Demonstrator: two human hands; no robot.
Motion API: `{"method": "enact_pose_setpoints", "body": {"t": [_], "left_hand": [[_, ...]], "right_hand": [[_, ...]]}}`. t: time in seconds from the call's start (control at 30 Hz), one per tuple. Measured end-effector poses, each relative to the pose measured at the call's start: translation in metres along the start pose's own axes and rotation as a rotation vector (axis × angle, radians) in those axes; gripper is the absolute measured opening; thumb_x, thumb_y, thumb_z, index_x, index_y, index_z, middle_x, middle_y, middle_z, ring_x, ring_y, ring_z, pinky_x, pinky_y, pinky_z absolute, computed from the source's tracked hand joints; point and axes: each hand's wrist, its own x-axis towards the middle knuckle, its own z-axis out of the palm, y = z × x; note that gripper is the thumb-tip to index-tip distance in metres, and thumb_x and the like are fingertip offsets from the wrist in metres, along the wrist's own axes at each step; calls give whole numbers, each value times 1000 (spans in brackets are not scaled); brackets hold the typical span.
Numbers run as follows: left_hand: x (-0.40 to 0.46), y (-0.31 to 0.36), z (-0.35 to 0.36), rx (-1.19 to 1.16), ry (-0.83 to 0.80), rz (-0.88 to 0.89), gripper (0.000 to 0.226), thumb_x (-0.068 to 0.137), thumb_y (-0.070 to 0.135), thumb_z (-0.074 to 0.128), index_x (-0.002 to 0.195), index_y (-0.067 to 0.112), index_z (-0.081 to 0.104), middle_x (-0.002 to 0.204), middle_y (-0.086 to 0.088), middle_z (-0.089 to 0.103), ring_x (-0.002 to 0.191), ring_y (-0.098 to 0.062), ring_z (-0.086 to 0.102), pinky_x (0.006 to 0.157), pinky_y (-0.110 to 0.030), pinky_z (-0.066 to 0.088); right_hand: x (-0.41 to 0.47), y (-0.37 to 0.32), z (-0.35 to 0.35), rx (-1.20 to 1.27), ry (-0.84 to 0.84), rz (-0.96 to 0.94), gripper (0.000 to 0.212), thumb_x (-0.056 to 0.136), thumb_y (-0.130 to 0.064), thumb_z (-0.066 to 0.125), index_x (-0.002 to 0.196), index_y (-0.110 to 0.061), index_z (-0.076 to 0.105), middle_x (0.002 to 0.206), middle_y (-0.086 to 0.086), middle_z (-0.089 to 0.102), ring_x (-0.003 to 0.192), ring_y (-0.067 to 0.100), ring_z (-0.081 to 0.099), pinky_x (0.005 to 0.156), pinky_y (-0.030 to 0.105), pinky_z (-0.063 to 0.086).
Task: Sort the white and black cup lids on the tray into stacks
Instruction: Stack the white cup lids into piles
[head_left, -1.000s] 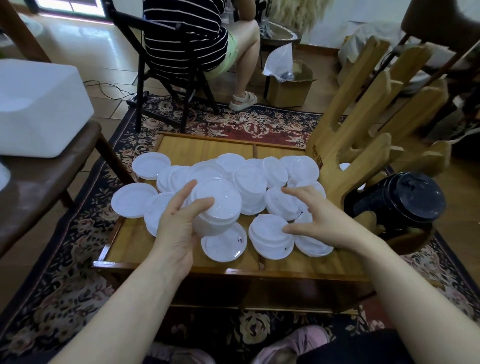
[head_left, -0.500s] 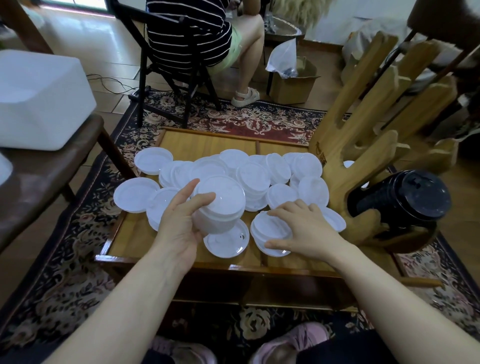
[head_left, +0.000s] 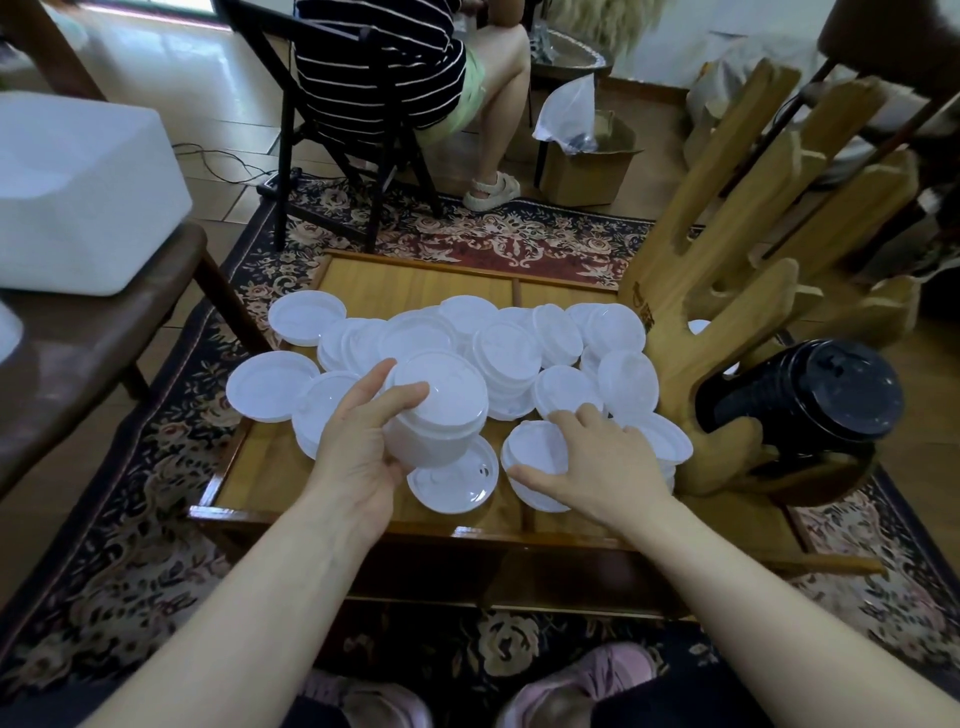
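Several white cup lids (head_left: 511, 345) lie scattered over the wooden tray (head_left: 260, 467). My left hand (head_left: 358, 441) is shut on a stack of white lids (head_left: 441, 410), held tilted just above the tray's front middle. My right hand (head_left: 597, 462) rests fingers-down on a small pile of white lids (head_left: 535, 452) at the front, thumb at its near edge. A single white lid (head_left: 454, 480) lies between my hands. A stack of black lids (head_left: 810, 389) lies on its side in the hand-shaped wooden holder (head_left: 727, 270) at the right.
A dark wooden chair with a white foam box (head_left: 78, 192) stands at the left. Beyond the tray a person sits on a black chair (head_left: 343, 124). A cardboard box (head_left: 587, 161) sits on the floor behind. A patterned rug (head_left: 104, 519) lies under everything.
My right hand has drawn back from the right-hand lids and settled on the small front pile. My left hand keeps holding its stack in about the same place.
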Motion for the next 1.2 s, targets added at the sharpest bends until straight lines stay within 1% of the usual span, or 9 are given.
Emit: {"method": "enact_pose_setpoints", "body": {"t": [0.17, 0.4, 0.5, 0.6, 0.67, 0.73, 0.9, 1.07, 1.2], "left_hand": [[0, 0, 0, 2, -11, -5, 57, 83, 9, 71, 135, 30, 58, 128, 1, 64, 117, -19, 60, 79, -34, 53], [-2, 0, 0, 6, -17, -3, 57, 83, 9, 71, 135, 29, 58, 130, 0, 63, 119, -21, 59, 77, -33, 52], [-3, -1, 1, 15, -28, -14, 55, 83, 11, 71, 134, 29, 59, 130, 0, 63, 120, -22, 60, 83, -36, 54], [-6, -3, 3, 38, -60, -46, 53, 83, 14, 72, 133, 29, 60, 129, 0, 65, 119, -22, 61, 95, -41, 53], [-9, -4, 5, 63, -101, -79, 56, 77, 18, 75, 130, 29, 61, 128, 0, 67, 119, -22, 61, 94, -41, 53], [-12, -6, 6, 103, -141, -114, 62, 69, 24, 76, 130, 30, 63, 126, 0, 69, 119, -21, 63, 97, -43, 53], [-15, -10, 8, 173, -197, -157, 39, 85, 25, 71, 123, 29, 70, 121, -2, 73, 116, -23, 66, 101, -49, 52], [-17, -9, 10, 193, -203, -171, 28, 86, 33, 71, 112, 27, 77, 108, -2, 76, 105, -23, 68, 93, -45, 56], [-20, -9, 11, 226, -205, -163, 21, 88, 35, 70, 106, 27, 78, 106, -2, 77, 107, -24, 69, 99, -50, 54]], "right_hand": [[1, -9, 4, 7, 9, 46, 76, 85, -74, 42, 139, -21, 40, 126, 2, 51, 108, 25, 56, 83, 35, 42], [-10, -4, -32, 329, -28, 53, 73, 85, -64, 55, 144, -25, 35, 139, -2, 44, 121, 23, 50, 93, 38, 45], [-14, 4, -48, 496, 56, 26, 70, 83, -59, 61, 143, -32, 37, 137, -9, 44, 122, 16, 49, 88, 33, 42], [-13, 12, -57, 773, 156, -101, 68, 81, -44, 72, 140, -34, 41, 135, -17, 44, 121, 1, 45, 94, 20, 40], [-13, 14, -60, 914, 130, -188, 71, 80, -31, 77, 140, -35, 41, 135, -20, 44, 120, -8, 43, 90, 8, 40], [-14, 15, -61, 921, 66, -283, 77, 78, -24, 80, 142, -36, 38, 137, -21, 44, 124, -9, 42, 92, 5, 38], [-16, 11, -58, 871, -86, -441, 78, 81, -12, 78, 143, -36, 37, 143, -24, 41, 135, -4, 34, 101, 9, 34], [-14, 9, -60, 904, -139, -501, 70, 82, -10, 71, 141, -35, 43, 145, -22, 39, 140, 3, 31, 108, 31, 37], [-13, 10, -60, 889, -166, -523, 69, 81, -12, 69, 141, -37, 45, 149, -26, 34, 141, -1, 28, 108, 29, 35]]}}
